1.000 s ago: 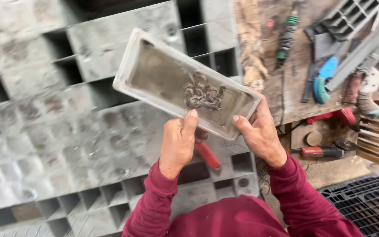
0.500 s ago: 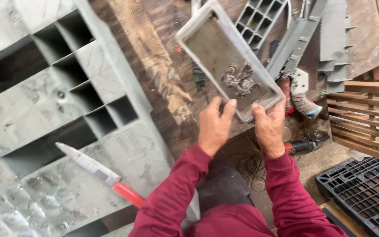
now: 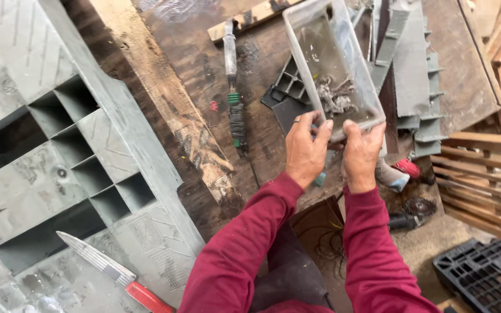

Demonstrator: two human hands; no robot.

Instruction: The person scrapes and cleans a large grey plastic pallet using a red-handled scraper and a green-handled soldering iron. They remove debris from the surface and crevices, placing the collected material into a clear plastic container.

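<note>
**Both hands hold a clear tray over the cluttered worktop**

The left hand point(image 3: 307, 148) and the right hand point(image 3: 360, 153) are both closed on the near short end of a clear plastic tray point(image 3: 326, 52), thumbs on top of the rim and fingers curled beneath. Gripped at one end only, the tray reaches away from the person and hangs above the wooden worktop point(image 3: 192, 75), not resting on it. It is kept roughly level, which seems the reason the small tangle of grey scraps point(image 3: 336, 95) inside stays near the hands rather than sliding to the far end.

Beneath and beside the tray lie dark grey plastic grid pieces point(image 3: 288, 95) and lighter grey toothed strips point(image 3: 413, 69), laid loosely on the worktop. A slim tool with a green band point(image 3: 234, 98) lies lengthwise to the left of the tray, with its cord trailing toward the near edge.

At the left, a large grey plastic pallet point(image 3: 59, 174) leans or lies at an angle, and a knife with a red handle point(image 3: 108, 269) rests on its near surface, blade pointing away from the person. Below the right hand, a power tool point(image 3: 407, 217) lies on the floor, near stacked wooden slats point(image 3: 488, 174) and a black pallet point(image 3: 488, 275) at the lower right.
</note>
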